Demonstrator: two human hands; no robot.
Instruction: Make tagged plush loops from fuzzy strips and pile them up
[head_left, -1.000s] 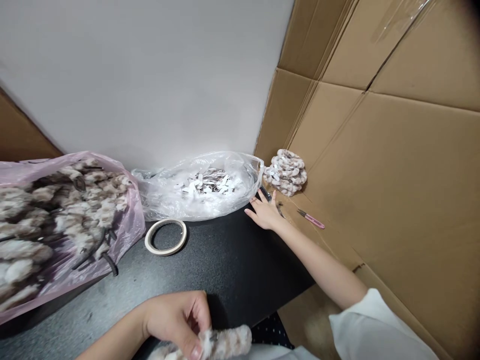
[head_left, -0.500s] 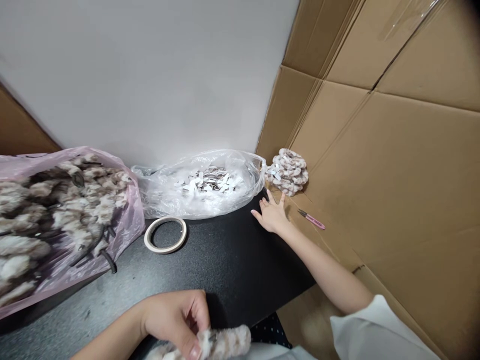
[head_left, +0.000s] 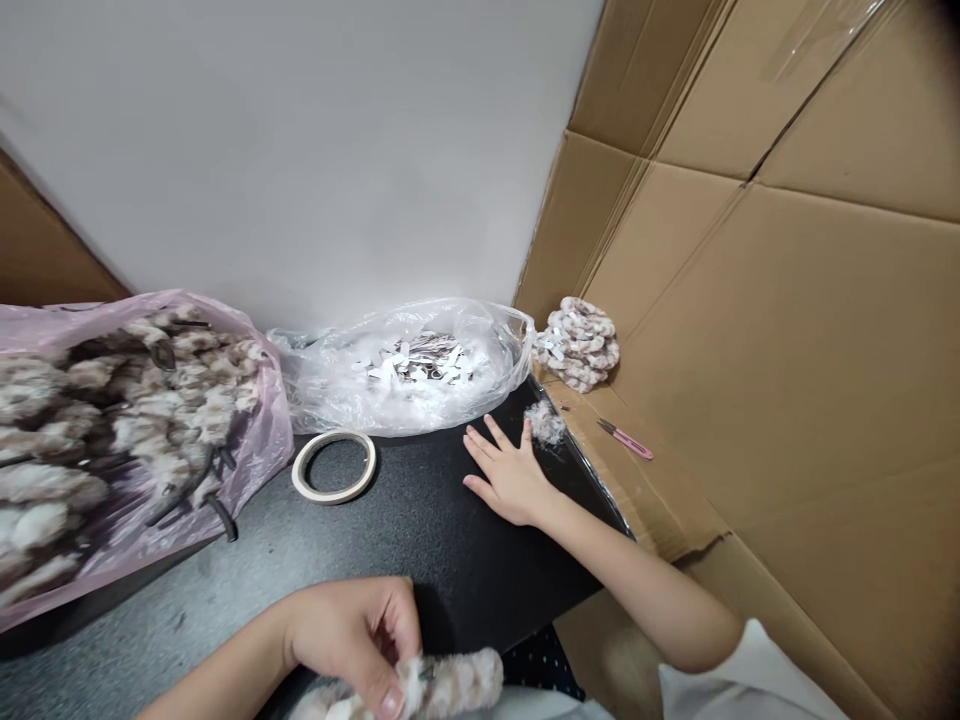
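Note:
At the bottom of the head view my left hand (head_left: 360, 635) is closed, its thumb and fingers pinching a fluffy beige-and-white plush band (head_left: 469, 683). Part of this band runs out of the frame. My right hand (head_left: 510, 478) lies flat on the black tabletop (head_left: 435, 540), fingers spread and holding nothing. Just beyond its fingertips is a small clump of pale fluff (head_left: 545, 422), close to the table's right edge.
A pink plastic bag (head_left: 255, 500) of plush pieces lies left. A clear bag (head_left: 337, 395) holds white tags. Between them and me is a tape roll (head_left: 304, 485). Tagged plush bands (head_left: 581, 345) are stacked right, near pink-handled thread snips (head_left: 634, 443). Cardboard (head_left: 810, 380) walls the right.
My right hand has moved left and nearer to me, off the table's right edge area, and the fluff clump shows beside it. My left hand keeps its hold on the plush band.

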